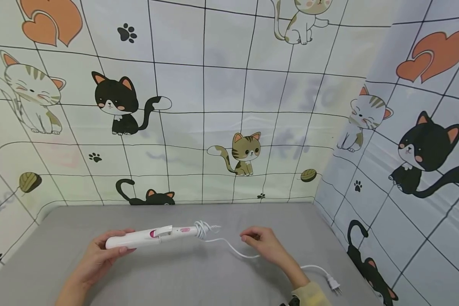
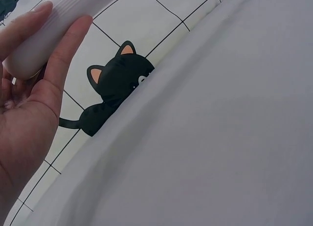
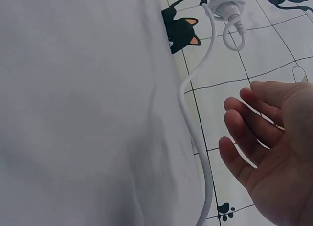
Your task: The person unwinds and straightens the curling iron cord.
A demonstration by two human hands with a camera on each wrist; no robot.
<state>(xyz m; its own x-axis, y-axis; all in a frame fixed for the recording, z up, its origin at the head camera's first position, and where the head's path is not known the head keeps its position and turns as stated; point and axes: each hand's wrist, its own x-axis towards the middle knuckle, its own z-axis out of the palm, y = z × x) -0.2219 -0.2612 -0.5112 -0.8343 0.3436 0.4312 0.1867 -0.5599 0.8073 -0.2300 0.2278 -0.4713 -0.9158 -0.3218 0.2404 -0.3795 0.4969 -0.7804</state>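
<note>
A white curling iron (image 1: 149,237) with pink markings and a raised lever is gripped at its rounded barrel end by my left hand (image 1: 101,257). It is held roughly level above the grey table, its handle pointing right. In the left wrist view, thumb and fingers lie along both sides of the white barrel (image 2: 63,28). White power cord (image 1: 201,229) is wound round the handle's end, and a loose length trails right. My right hand (image 1: 265,244) hovers beside that length. Its fingers are loosely bent with nothing in them, as the right wrist view shows the cord (image 3: 198,138) running apart from them.
The cord's plug (image 1: 333,284) lies on the grey tabletop (image 1: 199,276) at the right, near the yellow sleeve (image 1: 311,294). A cat-print curtain (image 1: 183,93) surrounds the table at the back and both sides.
</note>
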